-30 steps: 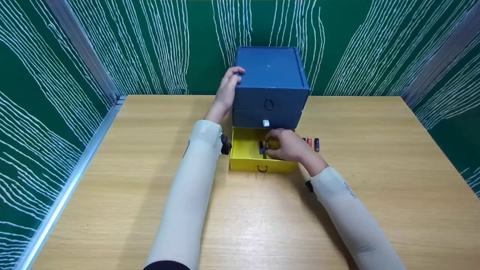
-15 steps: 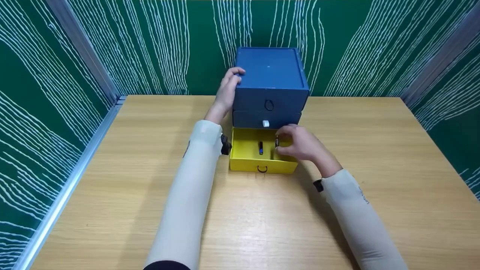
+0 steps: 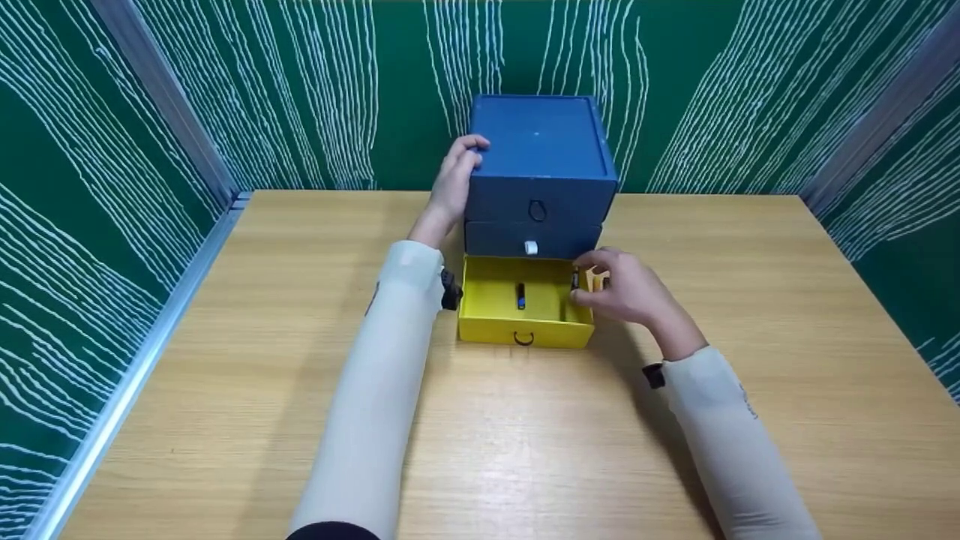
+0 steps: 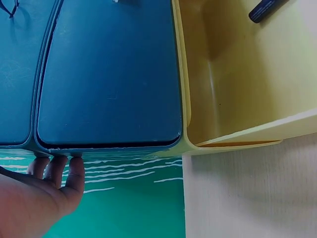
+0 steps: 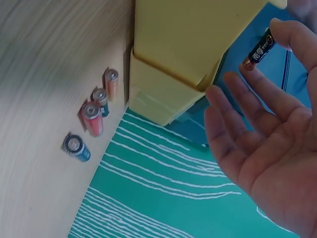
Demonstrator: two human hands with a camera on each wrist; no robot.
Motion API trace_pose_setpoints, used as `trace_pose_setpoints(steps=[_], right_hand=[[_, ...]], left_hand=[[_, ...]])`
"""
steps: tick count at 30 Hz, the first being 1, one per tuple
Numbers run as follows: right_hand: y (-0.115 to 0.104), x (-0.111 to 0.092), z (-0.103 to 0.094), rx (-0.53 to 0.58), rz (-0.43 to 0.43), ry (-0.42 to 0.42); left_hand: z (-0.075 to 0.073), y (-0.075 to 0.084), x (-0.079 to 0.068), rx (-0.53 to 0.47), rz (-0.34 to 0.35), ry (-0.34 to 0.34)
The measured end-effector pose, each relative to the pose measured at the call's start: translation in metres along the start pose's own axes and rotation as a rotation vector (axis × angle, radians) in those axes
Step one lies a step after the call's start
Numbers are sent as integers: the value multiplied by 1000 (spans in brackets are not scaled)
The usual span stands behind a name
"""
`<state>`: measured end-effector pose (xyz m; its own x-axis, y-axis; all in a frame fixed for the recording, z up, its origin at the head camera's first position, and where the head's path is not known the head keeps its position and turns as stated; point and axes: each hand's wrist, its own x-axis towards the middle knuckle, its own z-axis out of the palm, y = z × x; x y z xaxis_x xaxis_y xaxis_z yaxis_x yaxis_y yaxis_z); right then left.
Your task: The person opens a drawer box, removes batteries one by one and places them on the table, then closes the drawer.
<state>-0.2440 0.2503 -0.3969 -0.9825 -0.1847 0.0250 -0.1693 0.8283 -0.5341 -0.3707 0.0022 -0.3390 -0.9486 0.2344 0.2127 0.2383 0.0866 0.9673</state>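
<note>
My right hand (image 3: 628, 289) pinches a dark battery (image 5: 261, 49) with a copper-coloured end between thumb and fingertip, above the right side of the yellow drawer (image 3: 491, 328). That drawer is pulled out at the bottom of a blue drawer cabinet (image 3: 536, 139). Inside it lies another battery (image 3: 521, 296), black and blue; the left wrist view catches part of it. My left hand (image 3: 452, 180) rests against the cabinet's left side, fingertips at the top edge in the head view. Its fingers (image 4: 74, 178) touch the side wall in the left wrist view.
Several batteries stand upright on the table beside the drawer, among them a red one (image 5: 92, 119) and a blue one (image 5: 77, 147); my right hand mostly covers them in the head view. A white tab (image 3: 531, 247) marks the middle drawer. Green walls (image 3: 420, 75) enclose the table.
My right hand has lifted a battery from beside the other one in the drawer and carried it right, to the drawer's right wall. The left hand stays on the cabinet.
</note>
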Motion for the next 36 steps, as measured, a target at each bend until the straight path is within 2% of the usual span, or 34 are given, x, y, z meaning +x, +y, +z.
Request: trace_pose_setpoints(steps=[9, 16, 22, 26, 36], right_hand=[[17, -3, -4, -3, 38, 24], [31, -7, -5, -47, -4, 66], [41, -13, -5, -61, 50, 49], [51, -15, -5, -74, 47, 56], [78, -18, -7, -86, 144, 15]], left_hand=[[0, 1, 0, -4, -11, 3], [-1, 2, -2, -22, -8, -7], [0, 16, -12, -26, -30, -19], [1, 25, -19, -26, -35, -15], [1, 28, -22, -8, -39, -17]])
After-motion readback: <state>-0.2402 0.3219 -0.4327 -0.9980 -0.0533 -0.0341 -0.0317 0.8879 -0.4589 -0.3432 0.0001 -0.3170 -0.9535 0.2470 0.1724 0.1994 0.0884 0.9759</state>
